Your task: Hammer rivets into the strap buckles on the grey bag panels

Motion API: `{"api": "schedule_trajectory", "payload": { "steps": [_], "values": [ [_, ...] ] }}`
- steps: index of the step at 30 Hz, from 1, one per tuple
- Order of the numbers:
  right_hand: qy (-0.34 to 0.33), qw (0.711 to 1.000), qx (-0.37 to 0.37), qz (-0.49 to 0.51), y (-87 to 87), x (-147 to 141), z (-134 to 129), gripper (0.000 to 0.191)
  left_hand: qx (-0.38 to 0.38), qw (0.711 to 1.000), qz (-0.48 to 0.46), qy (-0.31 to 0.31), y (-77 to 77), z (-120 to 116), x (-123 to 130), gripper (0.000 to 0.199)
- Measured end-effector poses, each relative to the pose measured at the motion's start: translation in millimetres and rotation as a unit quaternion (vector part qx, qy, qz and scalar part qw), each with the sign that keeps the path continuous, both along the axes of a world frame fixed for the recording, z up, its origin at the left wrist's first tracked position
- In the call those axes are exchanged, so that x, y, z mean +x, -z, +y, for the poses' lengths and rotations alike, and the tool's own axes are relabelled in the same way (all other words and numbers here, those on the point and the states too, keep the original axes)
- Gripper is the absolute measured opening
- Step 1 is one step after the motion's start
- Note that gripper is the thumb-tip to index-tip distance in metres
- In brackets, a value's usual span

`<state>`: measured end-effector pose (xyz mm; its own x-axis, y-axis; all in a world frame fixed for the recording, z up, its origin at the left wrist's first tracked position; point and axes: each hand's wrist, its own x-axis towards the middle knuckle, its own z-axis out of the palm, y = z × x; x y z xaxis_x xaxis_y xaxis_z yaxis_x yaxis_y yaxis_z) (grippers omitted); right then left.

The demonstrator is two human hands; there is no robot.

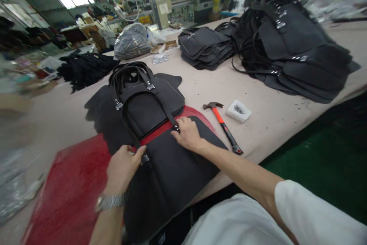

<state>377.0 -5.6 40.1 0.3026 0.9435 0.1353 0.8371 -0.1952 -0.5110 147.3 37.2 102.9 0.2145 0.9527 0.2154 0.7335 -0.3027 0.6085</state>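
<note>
Bag (177,168) left of the hammer (218,116): our left hand (122,168) and right hand (187,135) pinch its strap (165,109); we should keep the ends even.

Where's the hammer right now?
Head view, right of centre: the hammer lies on the table, between the right hand and the white block, its head at the far end.

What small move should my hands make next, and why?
Probably press the black strap ends flat on the black panel: your left hand and right hand are at those ends, by the metal fittings, and the hammer lies free.
</note>
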Motion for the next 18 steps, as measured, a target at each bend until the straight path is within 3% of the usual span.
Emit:
{"api": "schedule_trajectory", "payload": {
  "steps": [4, 8, 13, 18],
  "values": [
    [-0.009, 0.996, -0.083, 0.025, -9.2, 30, 30, 0.041, -0.020, 0.999, -0.049, 0.012, 31.4, -5, 7, 0.031],
    [-0.014, 0.991, -0.123, 0.047, -17.6, 25, 44, 0.034, -0.019, 0.997, -0.075, -0.015, 41.5, -10, 0, 0.030],
    [-0.126, 0.980, -0.093, 0.121, -40.7, 36, 24, 0.030, -0.033, 0.997, -0.071, -0.028, 24.6, -4, -14, 0.030],
    [-0.239, 0.949, -0.047, 0.199, -78.2, 54, 4, 0.028, 0.020, 0.998, 0.038, -0.039, -16.6, -17, -23, 0.034]
  ]
}}
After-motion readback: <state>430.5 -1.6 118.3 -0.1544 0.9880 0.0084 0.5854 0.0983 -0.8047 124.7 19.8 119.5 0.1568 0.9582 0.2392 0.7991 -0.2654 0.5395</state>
